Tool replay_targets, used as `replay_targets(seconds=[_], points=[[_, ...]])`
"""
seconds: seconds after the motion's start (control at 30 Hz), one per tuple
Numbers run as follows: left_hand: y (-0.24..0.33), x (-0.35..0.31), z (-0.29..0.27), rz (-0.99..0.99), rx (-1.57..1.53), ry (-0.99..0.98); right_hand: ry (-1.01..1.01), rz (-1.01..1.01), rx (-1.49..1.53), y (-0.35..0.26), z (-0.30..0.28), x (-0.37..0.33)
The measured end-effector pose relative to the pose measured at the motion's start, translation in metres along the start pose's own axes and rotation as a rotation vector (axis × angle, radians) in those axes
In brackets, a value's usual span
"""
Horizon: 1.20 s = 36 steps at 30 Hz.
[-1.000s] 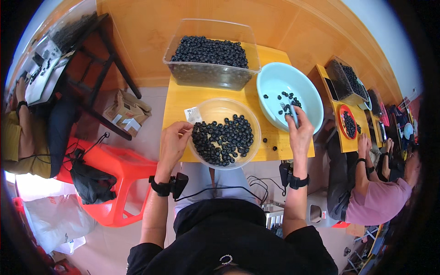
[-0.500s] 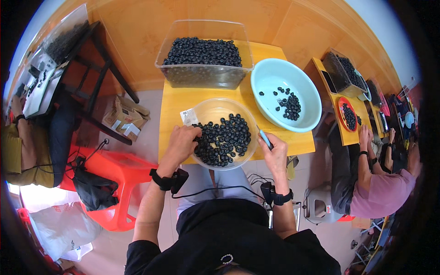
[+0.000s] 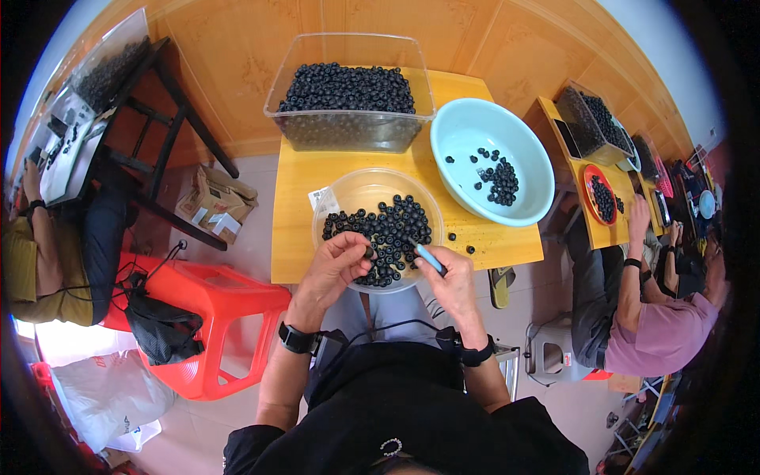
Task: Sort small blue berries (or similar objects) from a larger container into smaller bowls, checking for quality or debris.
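Note:
Above the near part of a clear round bowl point(image 3: 332, 190), my left hand point(image 3: 336, 267) pinches a small round black piece point(image 3: 368, 252) between thumb and fingertips. My right hand point(image 3: 454, 286) is closed around the light-blue handle of a slim tool point(image 3: 430, 257). Its tip points toward the pinched piece, a short gap away; the tip itself is too small to make out. Many more round black pieces point(image 3: 404, 218) lie in the bowl below both hands. Two loose ones point(image 3: 452, 237) rest on the table to the bowl's right.
Behind the bowl, a clear bin point(image 3: 348, 134) full of black pieces stands on the yellow table point(image 3: 317, 170). At right is a light-blue basin point(image 3: 491, 119) with some pieces. A red stool point(image 3: 229, 297) is at left. Other people work at tables on both sides.
My left hand has come out of the pile toward me with a black piece in its fingers. The right hand has moved left with the tool, uncovering the loose pieces on the table.

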<state>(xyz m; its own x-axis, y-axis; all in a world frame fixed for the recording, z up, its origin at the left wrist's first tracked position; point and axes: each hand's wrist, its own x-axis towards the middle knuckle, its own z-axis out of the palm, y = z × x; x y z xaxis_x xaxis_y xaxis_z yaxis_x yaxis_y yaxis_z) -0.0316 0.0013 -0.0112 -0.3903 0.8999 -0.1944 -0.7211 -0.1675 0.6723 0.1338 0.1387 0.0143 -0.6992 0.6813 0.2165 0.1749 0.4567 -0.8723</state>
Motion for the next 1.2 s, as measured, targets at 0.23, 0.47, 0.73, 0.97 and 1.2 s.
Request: replay_targets(seconds=[0.23, 0.47, 0.73, 0.97, 1.2], points=[[-0.011, -0.002, 0.007, -0.068, -0.256, -0.018, -0.204, -0.176, -0.019, -0.029, 0.004, -0.004], [-0.013, -0.007, 0.011, -0.109, -0.286, -0.033, -0.194, -0.220, -0.109, -0.034, 0.005, -0.004], [-0.016, -0.007, 0.008, -0.102, -0.317, -0.057, -0.166, -0.243, -0.136, -0.038, 0.005, -0.005], [-0.017, -0.008, 0.004, -0.145, -0.319, -0.052, -0.155, -0.286, -0.181, -0.033, 0.005, -0.004], [-0.013, -0.007, 0.008, -0.121, -0.286, -0.104, -0.168, -0.296, -0.192, -0.031, 0.002, -0.003]])
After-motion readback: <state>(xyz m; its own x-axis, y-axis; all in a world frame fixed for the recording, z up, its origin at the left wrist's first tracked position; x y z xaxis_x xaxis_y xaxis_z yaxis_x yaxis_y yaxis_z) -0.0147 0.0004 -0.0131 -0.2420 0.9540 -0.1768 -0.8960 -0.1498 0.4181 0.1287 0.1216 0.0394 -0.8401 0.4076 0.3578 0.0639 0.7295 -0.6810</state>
